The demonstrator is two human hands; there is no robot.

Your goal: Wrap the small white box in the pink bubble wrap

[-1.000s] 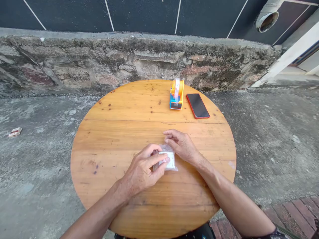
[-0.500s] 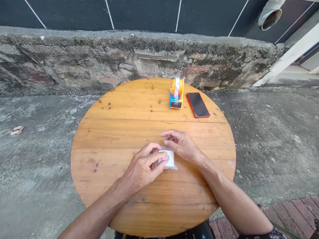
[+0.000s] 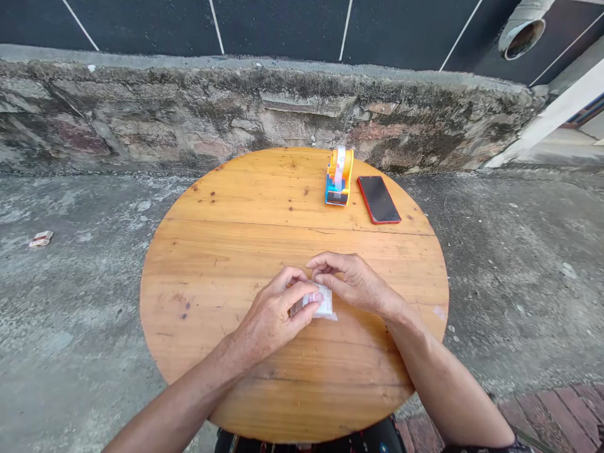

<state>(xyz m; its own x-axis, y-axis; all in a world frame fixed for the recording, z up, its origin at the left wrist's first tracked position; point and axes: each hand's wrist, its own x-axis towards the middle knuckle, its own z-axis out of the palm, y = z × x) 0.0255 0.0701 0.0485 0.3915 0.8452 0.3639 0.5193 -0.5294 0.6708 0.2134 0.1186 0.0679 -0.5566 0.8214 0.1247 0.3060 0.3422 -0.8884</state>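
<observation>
A small white packet in clear plastic wrap [image 3: 325,306] lies on the round wooden table [image 3: 226,251], close to the middle. There is a pinkish patch on its top, partly covered by fingers. My left hand [image 3: 278,305] grips the packet from the left, thumb and fingers on its top and far edge. At the packet's far right edge is my right hand [image 3: 352,280], its thumb and fingers curled together against the wrap. Exactly what the right fingertips pinch is hard to see, as is the packet's left part under my left hand.
A yellow and blue tape dispenser [image 3: 338,176] with a roll of patterned tape stands at the table's far side. To its right lies a phone with a red case [image 3: 379,200]. A stone wall base [image 3: 189,119] runs behind the table.
My right hand has moved slightly down and in, its thumb and fingers closing at the packet's far edge. My left hand stays on the packet. The view has shifted a little.
</observation>
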